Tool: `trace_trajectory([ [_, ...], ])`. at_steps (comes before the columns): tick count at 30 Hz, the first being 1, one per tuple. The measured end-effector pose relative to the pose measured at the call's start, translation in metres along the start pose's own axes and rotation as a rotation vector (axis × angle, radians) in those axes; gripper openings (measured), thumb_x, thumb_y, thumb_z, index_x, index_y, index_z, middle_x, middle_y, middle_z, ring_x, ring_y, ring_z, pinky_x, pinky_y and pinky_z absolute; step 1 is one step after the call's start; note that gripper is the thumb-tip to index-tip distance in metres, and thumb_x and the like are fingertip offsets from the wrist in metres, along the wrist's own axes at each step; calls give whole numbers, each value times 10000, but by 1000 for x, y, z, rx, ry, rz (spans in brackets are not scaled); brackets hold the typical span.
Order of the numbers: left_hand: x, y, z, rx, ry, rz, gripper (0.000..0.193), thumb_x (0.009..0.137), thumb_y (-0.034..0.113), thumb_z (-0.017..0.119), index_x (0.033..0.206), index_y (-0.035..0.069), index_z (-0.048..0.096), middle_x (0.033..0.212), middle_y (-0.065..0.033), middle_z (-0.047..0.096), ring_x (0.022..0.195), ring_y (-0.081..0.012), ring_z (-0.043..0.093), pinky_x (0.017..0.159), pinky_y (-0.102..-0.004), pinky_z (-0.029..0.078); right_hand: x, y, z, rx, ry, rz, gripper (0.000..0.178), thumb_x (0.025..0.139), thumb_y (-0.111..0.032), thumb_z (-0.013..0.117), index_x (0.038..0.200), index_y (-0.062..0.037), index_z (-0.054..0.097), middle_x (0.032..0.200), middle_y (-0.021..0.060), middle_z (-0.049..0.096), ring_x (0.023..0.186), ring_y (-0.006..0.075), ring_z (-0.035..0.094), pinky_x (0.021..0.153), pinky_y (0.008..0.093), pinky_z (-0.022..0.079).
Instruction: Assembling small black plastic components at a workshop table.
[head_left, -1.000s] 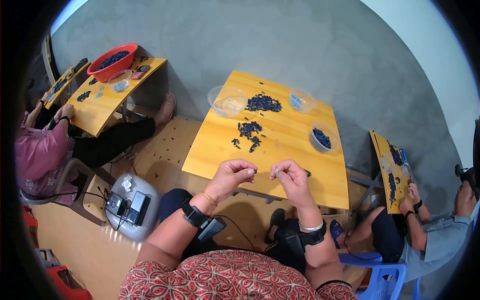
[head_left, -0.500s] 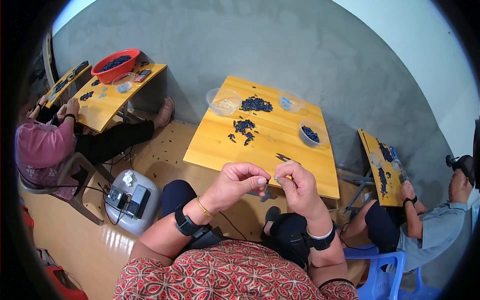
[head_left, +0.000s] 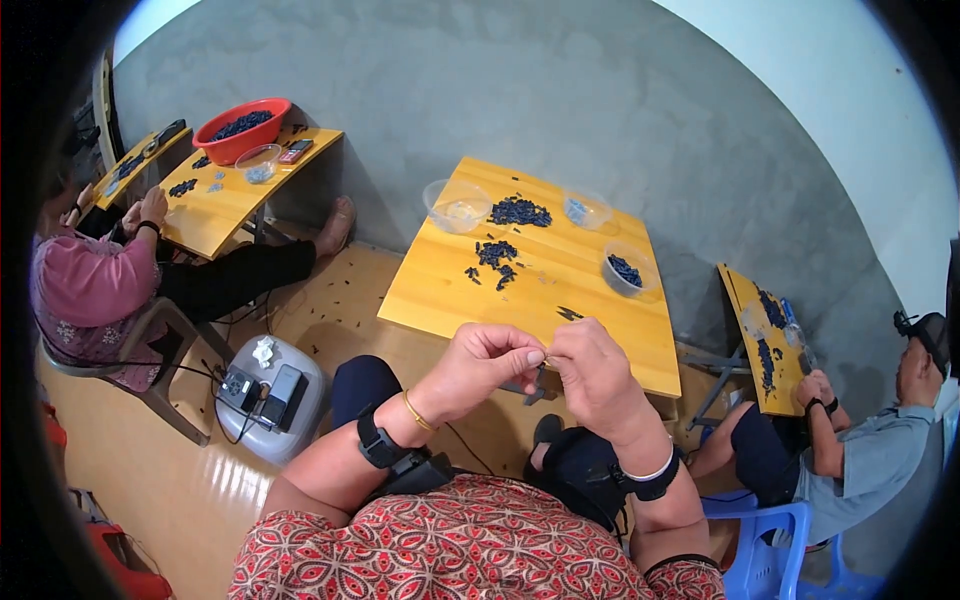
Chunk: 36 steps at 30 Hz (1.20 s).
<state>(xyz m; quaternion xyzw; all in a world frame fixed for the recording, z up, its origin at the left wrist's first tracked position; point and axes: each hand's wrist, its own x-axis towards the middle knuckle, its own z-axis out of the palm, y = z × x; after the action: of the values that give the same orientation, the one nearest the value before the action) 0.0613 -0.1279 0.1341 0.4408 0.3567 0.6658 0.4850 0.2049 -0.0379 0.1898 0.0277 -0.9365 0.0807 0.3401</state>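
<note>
Both my hands are raised in front of the near edge of the yellow wooden table (head_left: 425,280), thumbs and forefingers pinched and fingertips touching. Whatever my left hand (head_left: 490,368) grips is tiny and mostly covered by its fingers. My right hand (head_left: 597,380) is curled closed against the left fingertips, hiding what it pinches. Just beyond it on the table lie small black snips (head_left: 569,313). Farther back are two loose piles of small dark blue-black pieces, a far pile (head_left: 520,211) and a nearer pile (head_left: 495,254).
On the table stand a clear bowl (head_left: 457,206), a tub of light-blue bits (head_left: 586,208) and a tub of dark pieces (head_left: 627,270). People work at side tables left and right. A grey stool (head_left: 262,425) with devices and cables is at left; a blue chair (head_left: 765,545) at right.
My fingertips have come together, closing the small gap between my hands. The dark and pale bits glimpsed there before are now mostly covered. The whole view has shifted slightly.
</note>
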Motion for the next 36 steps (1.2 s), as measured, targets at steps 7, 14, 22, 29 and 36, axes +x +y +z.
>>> trace_trajectory([
  [7,5,-12,-3,-367,-70,-104,151,849,113,556,920,-14,598,761,-57,597,666,-133,585,631,-267,509,-3,6,7,215,99,108,141,746,50,550,867,-9,507,774,127,517,689,283,525,606,326,439],
  [14,7,-22,-15,-598,-148,-83,150,833,71,554,958,-5,587,843,-90,594,760,-175,591,707,-305,510,-17,6,8,367,189,425,83,772,6,564,838,-17,519,713,106,543,617,219,545,571,278,432],
  [22,7,-22,-12,-555,-73,-21,154,834,36,549,976,-17,581,842,-73,615,751,-161,621,722,-281,523,-16,1,15,363,180,387,60,797,7,549,845,-6,514,742,80,524,630,154,507,560,237,404],
  [29,5,-22,-11,-178,-37,85,181,813,46,590,981,-20,585,864,-74,625,740,-122,609,700,-228,508,-11,-2,21,326,179,345,53,789,-12,563,815,-20,518,704,101,532,605,209,549,539,278,433],
  [36,5,-20,-9,-289,-27,44,187,814,37,584,992,-22,581,868,-78,623,733,-122,607,690,-223,505,-16,-5,31,429,204,403,31,817,-9,538,834,-14,514,702,90,533,580,167,569,531,248,442],
])
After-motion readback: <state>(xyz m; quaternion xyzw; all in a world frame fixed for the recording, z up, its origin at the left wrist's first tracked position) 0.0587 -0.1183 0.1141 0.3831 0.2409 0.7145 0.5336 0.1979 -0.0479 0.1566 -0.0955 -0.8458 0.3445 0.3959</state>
